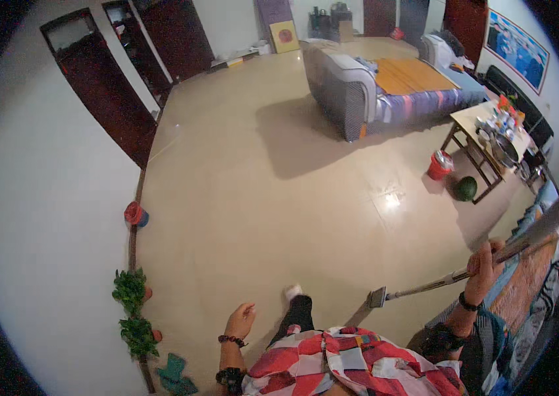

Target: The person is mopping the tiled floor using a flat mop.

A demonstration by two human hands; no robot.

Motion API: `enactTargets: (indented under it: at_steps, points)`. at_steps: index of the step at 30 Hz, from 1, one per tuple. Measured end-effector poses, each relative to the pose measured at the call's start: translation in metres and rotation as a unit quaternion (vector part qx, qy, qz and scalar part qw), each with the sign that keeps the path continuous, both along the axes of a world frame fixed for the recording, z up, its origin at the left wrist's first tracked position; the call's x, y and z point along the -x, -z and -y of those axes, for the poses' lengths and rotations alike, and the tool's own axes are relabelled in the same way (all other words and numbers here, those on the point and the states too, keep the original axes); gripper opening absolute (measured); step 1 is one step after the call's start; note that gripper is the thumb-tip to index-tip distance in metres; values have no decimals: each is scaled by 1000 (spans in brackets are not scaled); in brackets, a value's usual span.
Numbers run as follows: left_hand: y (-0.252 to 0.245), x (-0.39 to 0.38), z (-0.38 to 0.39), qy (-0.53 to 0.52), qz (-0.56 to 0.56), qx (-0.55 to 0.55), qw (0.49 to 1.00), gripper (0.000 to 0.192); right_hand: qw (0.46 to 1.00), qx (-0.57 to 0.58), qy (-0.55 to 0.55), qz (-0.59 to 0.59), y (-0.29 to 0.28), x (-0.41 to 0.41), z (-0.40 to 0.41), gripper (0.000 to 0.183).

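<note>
My right hand [482, 265] is closed round the long pole [438, 284] of a floor mop, at the lower right. The pole slants down to the left and ends in a small flat grey head [377, 297] near the tiled floor [259, 213]; whether it touches the floor I cannot tell. My left hand [240, 321] hangs over the floor at the lower middle, fingers loosely curled, with nothing seen in it. One foot in a light shoe [293, 292] shows between the hands.
Potted plants [131, 292] and a lined bin [135, 214] stand along the left wall. A sofa [339, 94] is ahead. To the right are a cluttered table [472, 116], a red bucket [440, 166], a watermelon [465, 188] and a covered seat [517, 292].
</note>
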State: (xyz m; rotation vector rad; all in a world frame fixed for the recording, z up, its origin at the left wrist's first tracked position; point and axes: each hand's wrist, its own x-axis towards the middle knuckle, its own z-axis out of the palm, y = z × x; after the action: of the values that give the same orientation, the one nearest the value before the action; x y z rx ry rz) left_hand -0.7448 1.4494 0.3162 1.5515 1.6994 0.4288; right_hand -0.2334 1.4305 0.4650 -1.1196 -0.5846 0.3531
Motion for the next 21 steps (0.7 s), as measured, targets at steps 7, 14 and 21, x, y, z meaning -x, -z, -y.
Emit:
enactTargets:
  at_steps: [7, 14, 21]
  points:
    - [37, 57, -108, -109, -33, 19, 993, 29, 974, 118, 183, 67, 7, 19, -126, 28]
    - [21, 70, -324, -31, -16, -74, 997, 30, 915, 104, 305, 242, 91, 4, -259, 35]
    - [16, 38, -505, 78, 88, -79, 990, 31, 978, 29, 206, 13, 155, -35, -370, 23]
